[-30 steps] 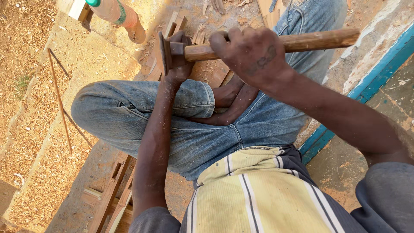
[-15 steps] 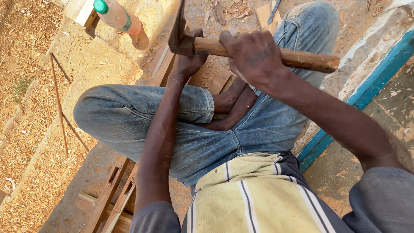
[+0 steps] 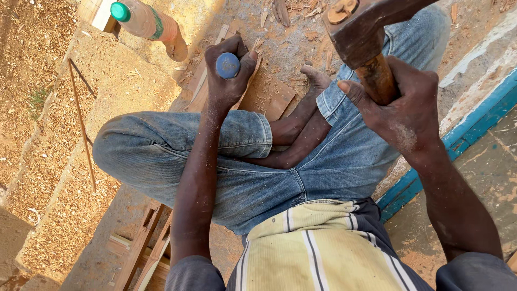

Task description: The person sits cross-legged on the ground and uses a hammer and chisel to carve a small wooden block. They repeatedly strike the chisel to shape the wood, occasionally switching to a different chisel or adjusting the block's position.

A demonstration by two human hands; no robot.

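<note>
My left hand [image 3: 229, 70] is shut around a chisel with a blue handle end [image 3: 228, 65], held upright against a wooden board [image 3: 269, 96] on the ground in front of my crossed legs. My right hand [image 3: 401, 105] grips the wooden handle of a hammer [image 3: 360, 37], whose dark metal head is raised high, up and to the right of the chisel. The chisel's blade is hidden by my fist. I sit cross-legged in blue jeans, with a bare foot [image 3: 312, 81] resting beside the board.
A plastic bottle [image 3: 148, 24] with a green cap lies at the top left. Wood chips and sawdust [image 3: 43, 108] cover the ground. A thin metal rod [image 3: 81, 118] lies at the left. Wooden frame pieces [image 3: 142, 253] sit below my left knee. A blue-painted edge [image 3: 463, 134] runs at right.
The hammer head was down at the chisel; my right hand has swung it up and to the right. The blue chisel end now shows in my left fist.
</note>
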